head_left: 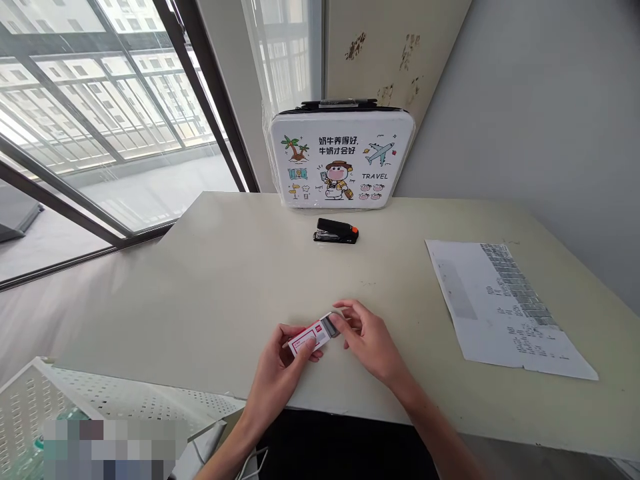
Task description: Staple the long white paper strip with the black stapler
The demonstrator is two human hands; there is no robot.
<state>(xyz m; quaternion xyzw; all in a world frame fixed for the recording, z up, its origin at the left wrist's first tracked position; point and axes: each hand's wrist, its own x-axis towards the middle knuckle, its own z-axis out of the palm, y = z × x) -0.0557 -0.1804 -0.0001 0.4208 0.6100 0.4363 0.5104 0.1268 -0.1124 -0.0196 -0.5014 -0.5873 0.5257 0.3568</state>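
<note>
My left hand (285, 357) is closed around a small white box with red edges (303, 341), its thumb lying across the printed face. From the box's right end sticks out a grey metallic block (330, 325), which looks like a stack of staples. My right hand (367, 340) pinches this block between thumb and fingers, so part of it is hidden. Both hands are just above the table near its front edge. Farther back, a black stapler with an orange patch (336, 231) lies on the table, apart from both hands.
Against the back wall stands a white cartoon-printed case (345, 160) with a black handle. A printed sheet of paper (480, 313) lies at the right of the table (200, 280). A white perforated basket (30, 393) with bottles is at the lower left, below a glass window side.
</note>
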